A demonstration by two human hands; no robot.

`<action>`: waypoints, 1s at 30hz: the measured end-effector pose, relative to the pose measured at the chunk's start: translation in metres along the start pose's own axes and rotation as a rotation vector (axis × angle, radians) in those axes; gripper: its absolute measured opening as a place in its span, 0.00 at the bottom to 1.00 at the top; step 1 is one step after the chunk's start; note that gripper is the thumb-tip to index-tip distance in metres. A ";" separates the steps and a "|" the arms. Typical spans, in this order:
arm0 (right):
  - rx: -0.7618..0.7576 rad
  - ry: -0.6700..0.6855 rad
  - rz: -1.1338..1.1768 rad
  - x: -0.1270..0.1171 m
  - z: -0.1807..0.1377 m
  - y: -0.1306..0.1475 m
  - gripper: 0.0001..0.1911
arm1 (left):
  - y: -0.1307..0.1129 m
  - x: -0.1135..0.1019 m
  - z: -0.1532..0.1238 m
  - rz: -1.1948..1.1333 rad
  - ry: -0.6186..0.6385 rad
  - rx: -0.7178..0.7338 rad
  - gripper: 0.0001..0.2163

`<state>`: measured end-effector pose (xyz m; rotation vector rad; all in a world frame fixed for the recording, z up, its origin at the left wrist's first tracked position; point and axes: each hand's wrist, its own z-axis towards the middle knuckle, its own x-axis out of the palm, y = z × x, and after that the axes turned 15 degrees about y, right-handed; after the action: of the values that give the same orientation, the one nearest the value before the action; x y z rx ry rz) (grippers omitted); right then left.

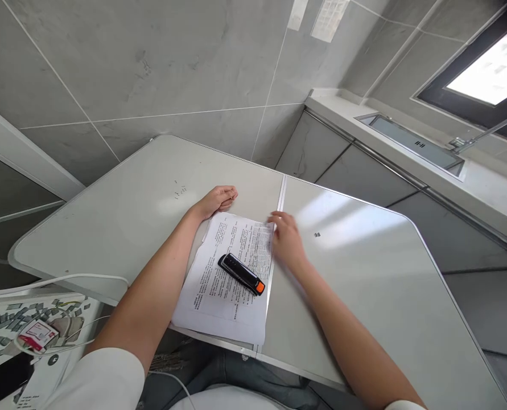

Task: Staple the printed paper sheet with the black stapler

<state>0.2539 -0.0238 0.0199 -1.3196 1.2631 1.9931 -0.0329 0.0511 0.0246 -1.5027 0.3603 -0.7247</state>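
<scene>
A stack of printed paper sheets (pixel 210 316) lies on the table, with a black stapler (pixel 238 272) resting on top. The stapler has an orange end that points toward the lower right. Just past the top left corner of the sheets, my left hand (pixel 217 200) rests with its fingers curled closed; whatever may be inside them is hidden. My right hand (pixel 286 236) is beside the upper right edge of the sheets, smeared by motion, so I cannot tell its grip. Right of that hand, a small grey piece (pixel 317 234) lies on the tabletop.
The pale table (pixel 364 285) has a seam down its middle. At lower left, a lower surface carries a red and white box (pixel 38 335), many small grey pieces (pixel 5 324), a black object (pixel 5 378) and white cables (pixel 86 276). A sink (pixel 411 143) is set in the counter at right.
</scene>
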 end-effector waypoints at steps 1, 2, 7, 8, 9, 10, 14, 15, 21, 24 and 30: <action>0.082 -0.062 -0.030 -0.009 -0.006 -0.017 0.21 | 0.000 0.000 0.000 0.008 0.002 -0.003 0.18; 0.154 -0.099 -0.067 -0.017 -0.013 -0.033 0.18 | -0.001 0.001 0.000 0.015 0.003 -0.003 0.18; 0.345 -0.090 -0.104 -0.041 -0.050 -0.091 0.17 | -0.001 0.001 0.000 0.012 0.024 -0.001 0.18; 0.346 -0.085 -0.096 -0.043 -0.055 -0.096 0.17 | -0.001 0.001 0.000 0.007 0.027 -0.002 0.18; 0.338 -0.085 -0.089 -0.044 -0.059 -0.098 0.17 | -0.001 0.001 0.001 0.004 0.028 -0.003 0.18; 0.325 -0.086 -0.082 -0.044 -0.061 -0.099 0.17 | 0.000 0.000 0.001 0.002 0.027 -0.004 0.18; 0.261 -0.118 -0.033 -0.042 -0.052 -0.092 0.15 | 0.001 -0.001 0.001 0.005 0.021 -0.005 0.18; 0.236 -0.131 -0.007 -0.040 -0.046 -0.089 0.14 | 0.001 -0.001 0.002 0.005 0.022 -0.004 0.18; 0.056 -0.140 0.263 -0.017 0.030 -0.052 0.11 | 0.003 -0.003 0.001 0.009 0.010 0.003 0.18; 0.079 -0.124 0.404 -0.001 0.079 -0.034 0.07 | 0.001 -0.001 0.001 0.017 0.017 -0.007 0.18; 0.023 -0.115 0.404 0.024 0.141 -0.023 0.04 | 0.000 0.001 0.001 0.030 0.059 -0.015 0.18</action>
<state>0.1914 0.1060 0.0067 -0.9781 1.5880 2.2751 -0.0315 0.0511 0.0248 -1.4888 0.4333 -0.7452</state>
